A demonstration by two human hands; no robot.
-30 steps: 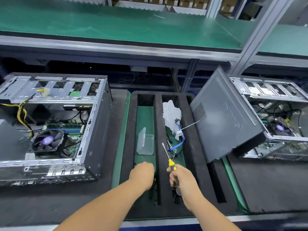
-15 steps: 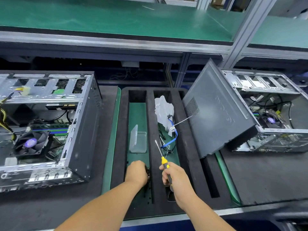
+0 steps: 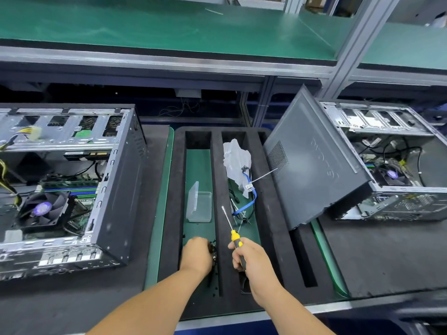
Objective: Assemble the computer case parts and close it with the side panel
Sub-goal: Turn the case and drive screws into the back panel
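An open computer case (image 3: 116, 189) lies on its side at the left, its fan and boards exposed. A second open case (image 3: 396, 165) lies at the right, with a dark side panel (image 3: 314, 165) leaning tilted against it. Between them sits a black foam tray (image 3: 268, 213) with long slots. My left hand (image 3: 197, 256) is curled, knuckles up, over small dark parts in the tray's left slot; what its fingers hold is hidden. My right hand (image 3: 251, 262) grips a yellow-handled screwdriver (image 3: 231, 226), shaft pointing away and to the left.
A clear plastic box (image 3: 200, 206) with its lid up stands in the left slot. A crumpled plastic bag (image 3: 235, 160) and blue cables (image 3: 249, 197) lie in the middle slot. A green shelf (image 3: 169, 27) overhangs the back. The bench's metal edge (image 3: 338, 307) runs along the front.
The view has shifted, so both cases sit further left and lower in frame. Both hands stay low in the tray, the left over the small parts, the right holding the screwdriver.
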